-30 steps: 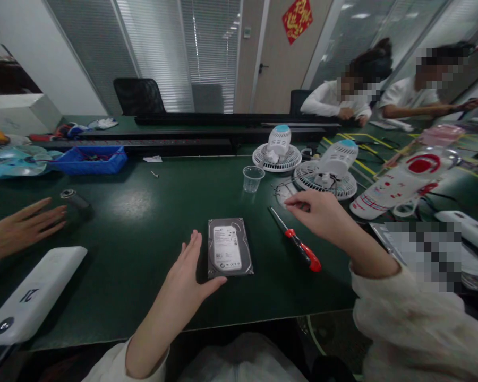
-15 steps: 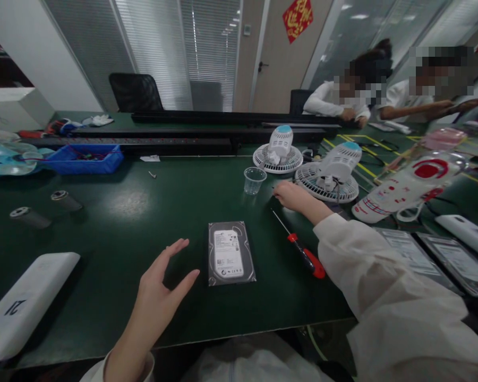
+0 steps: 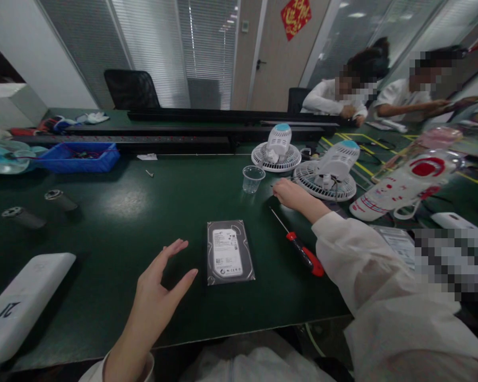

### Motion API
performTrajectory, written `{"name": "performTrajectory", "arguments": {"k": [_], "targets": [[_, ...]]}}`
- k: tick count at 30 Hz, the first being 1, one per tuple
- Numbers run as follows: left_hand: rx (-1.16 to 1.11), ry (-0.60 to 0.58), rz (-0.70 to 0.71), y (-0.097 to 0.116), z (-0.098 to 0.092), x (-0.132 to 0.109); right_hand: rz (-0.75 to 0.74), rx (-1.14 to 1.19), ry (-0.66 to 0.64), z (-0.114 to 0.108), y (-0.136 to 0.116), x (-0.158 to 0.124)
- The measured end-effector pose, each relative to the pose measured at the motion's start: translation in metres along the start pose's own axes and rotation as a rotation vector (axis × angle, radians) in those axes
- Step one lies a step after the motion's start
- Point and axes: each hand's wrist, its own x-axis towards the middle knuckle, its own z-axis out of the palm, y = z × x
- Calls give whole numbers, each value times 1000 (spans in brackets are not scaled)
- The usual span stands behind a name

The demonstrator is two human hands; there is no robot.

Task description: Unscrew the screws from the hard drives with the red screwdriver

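Head view: step in hand looks like a right-hand pick or handling of something small, with the hard drive (image 3: 228,253) left alone. Drive lies flat on the green table (image 3: 115,297), label up, in front of the person, between the left hand (image 3: 157,289) and the red-and-black screwdriver (image 3: 302,253). Left hand hangs just beside the drive, thumb and fingers spread apart, nothing in the grip, no contact. Right hand (image 3: 290,195) reaches out past the screwdriver tip, fingers bunched together just beside the clear cup (image 3: 252,181) and in front of the nearer white fan (image 3: 336,167). A tiny dark bit shows at its fingertips; too small to name, and can't tell whether they're clamped on it. Screwdriver lies loose, tip pointing away from the person, under neither hand. Judgement on the next move: a right-hand lift from here would call for a fine fingertip pinch, clear of the cup; steadying the drive would need the left hand brought rightward onto its edge.
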Motion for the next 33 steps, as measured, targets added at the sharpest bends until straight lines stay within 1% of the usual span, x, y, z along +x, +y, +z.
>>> {"name": "performTrajectory", "arguments": {"k": [5, 9, 13, 16, 20, 23, 25, 27, 29, 33], "targets": [[7, -2, 26, 0, -1, 0, -14, 18, 67, 11, 3, 1], [2, -4, 37, -1, -1, -1, -6, 69, 98, 13, 1, 1], [4, -21, 20, -1, -1, -1, 34, 171, 139, 4, -4, -1], [4, -33, 17, 0, -2, -2, 68, 287, 189, -11, -13, -6], [-12, -57, 50, 5, -3, -3, 57, 493, 265, -39, -41, -20], [6, -70, 100, 8, -4, -3, 14, 676, 308, -59, -70, -40], [21, -77, 125, 9, -4, -3, -27, 804, 313, -68, -91, -54], [27, -85, 144, 9, -4, -4, -66, 928, 303, -72, -110, -68], [30, -92, 158, 8, -4, -4, -78, 1048, 289, -71, -125, -77], [36, -102, 175, 8, -4, -4, -6, 1268, 258, -59, -141, -79]]}}
